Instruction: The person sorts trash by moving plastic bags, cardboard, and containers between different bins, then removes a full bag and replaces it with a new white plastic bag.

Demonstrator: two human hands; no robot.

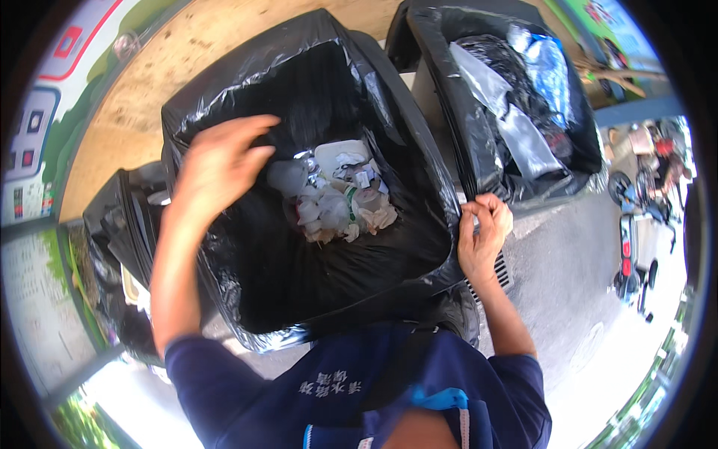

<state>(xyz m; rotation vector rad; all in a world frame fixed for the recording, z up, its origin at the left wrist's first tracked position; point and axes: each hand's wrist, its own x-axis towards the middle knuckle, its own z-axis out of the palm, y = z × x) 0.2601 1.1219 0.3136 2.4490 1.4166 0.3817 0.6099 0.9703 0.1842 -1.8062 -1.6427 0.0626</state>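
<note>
A large bin lined with a black plastic liner (331,275) stands directly before me, its film folded out over the rim. Mixed rubbish (331,205) lies at the bottom: crumpled clear plastic, tissues and a white food container (339,151). My left hand (224,163), blurred, hovers above the left part of the bin opening, fingers apart and holding nothing. At the right front corner, my right hand (485,238) pinches the liner's edge between thumb and fingers. The bin body is mostly hidden under the film.
To the right stands a second lined bin (482,146) with a blue-and-white plastic bag (547,73) and dark film inside. Another bagged bin (120,224) is at the left. Behind is a tan board (134,106). Parked two-wheelers (631,241) and a drain grate (499,275) are at right.
</note>
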